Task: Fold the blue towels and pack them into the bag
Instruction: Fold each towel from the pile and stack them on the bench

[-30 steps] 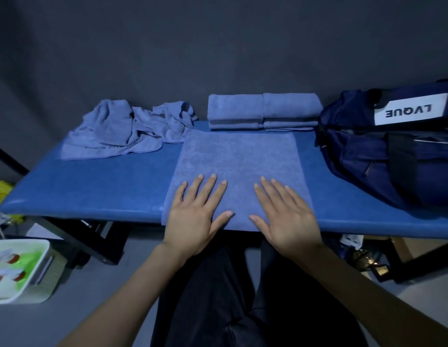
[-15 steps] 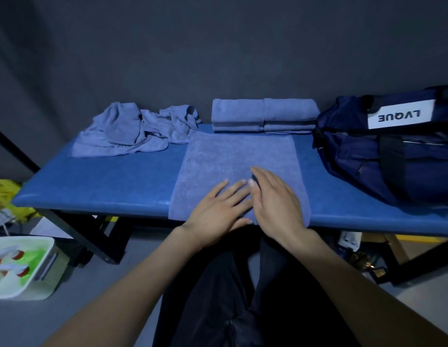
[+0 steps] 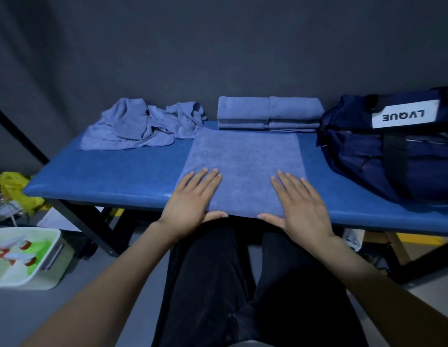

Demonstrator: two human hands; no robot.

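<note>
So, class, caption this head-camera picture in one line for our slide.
Both hands press a spread towel flat, folded towels and bag behind.

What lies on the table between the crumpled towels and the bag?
In the head view, between the crumpled towels and the bag lie the folded stacks at the back and the flat towel in front, on which both hands rest.
</note>
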